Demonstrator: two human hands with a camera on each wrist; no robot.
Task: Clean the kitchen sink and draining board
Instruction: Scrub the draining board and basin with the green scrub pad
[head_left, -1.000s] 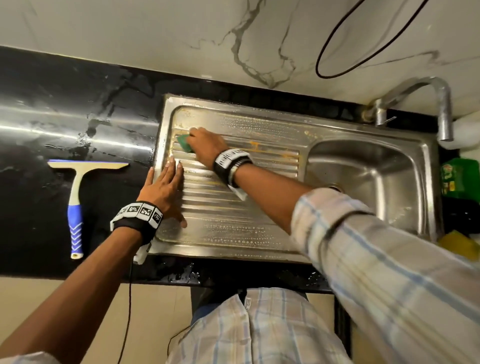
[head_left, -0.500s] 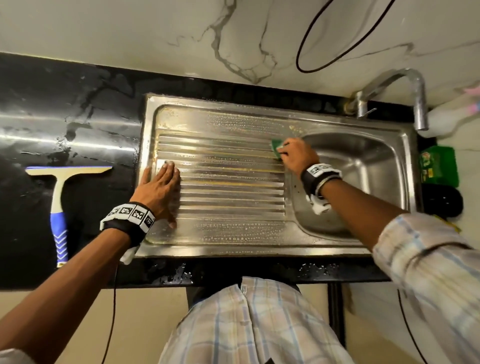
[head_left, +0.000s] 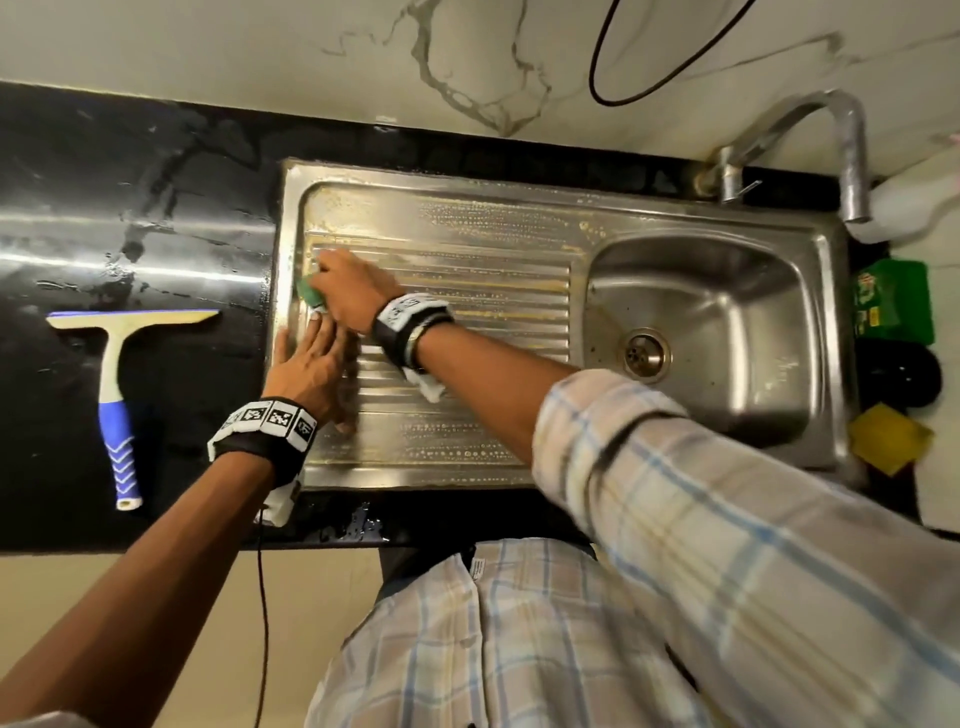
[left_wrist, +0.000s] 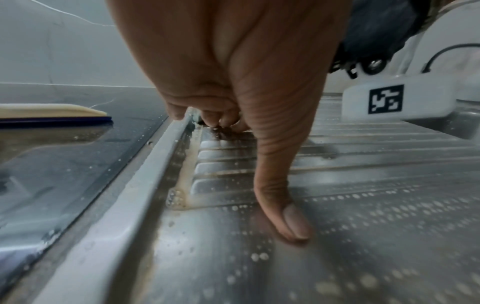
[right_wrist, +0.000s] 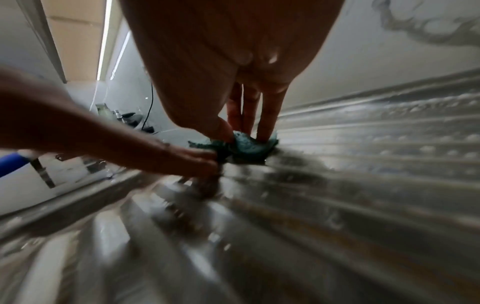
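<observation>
While the left hand (head_left: 306, 369) lies flat, the right hand (head_left: 350, 291) pinches a seemingly crumpled scouring pad (head_left: 310, 293) on the draining board (head_left: 467, 291).

marble wall (head_left: 311, 52) — veined, black countertop (head_left: 130, 208)

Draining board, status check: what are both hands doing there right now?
Right hand presses green scrub pad on draining board, far-left corner. Left hand flat, bracing beside it. Nothing blocking.
</observation>
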